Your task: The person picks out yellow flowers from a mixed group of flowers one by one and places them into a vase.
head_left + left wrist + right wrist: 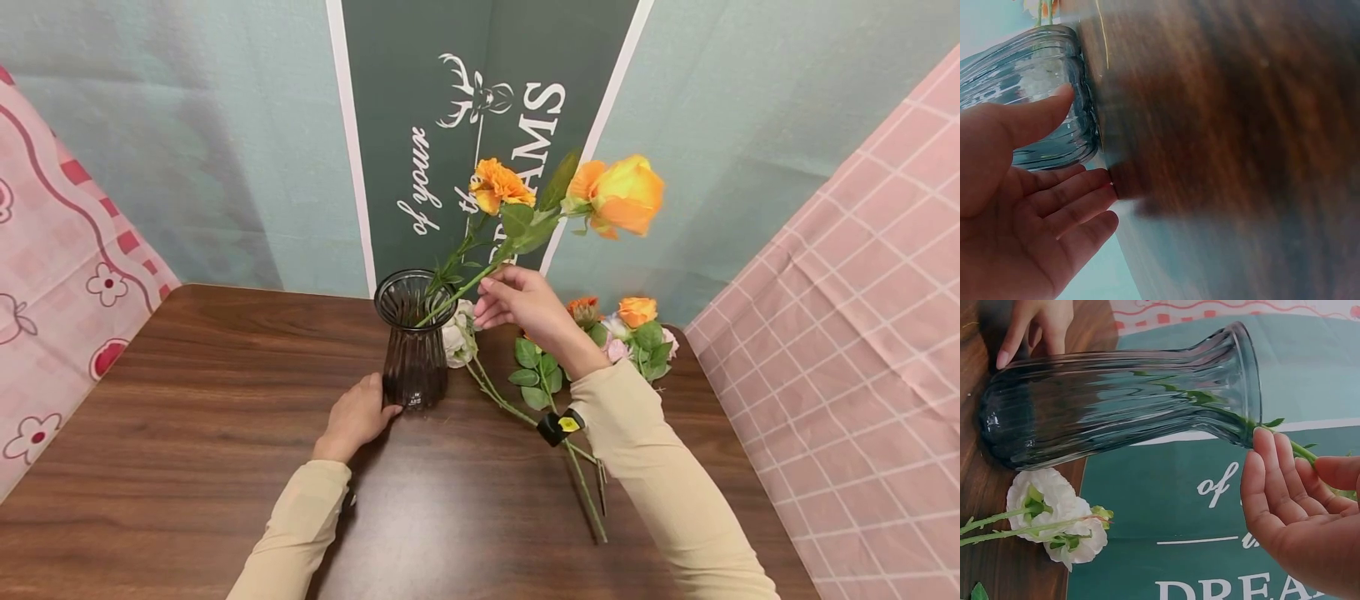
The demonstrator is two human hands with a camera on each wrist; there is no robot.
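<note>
One rose stem (465,289), across vase rim (393,324)

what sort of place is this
Probably an indoor tabletop set up for flower arranging, perhaps a makeshift studio: a glass vase on a wood-grain table, a yellow-orange rose held above it, and a pink grid-patterned cloth screening one side.
</note>
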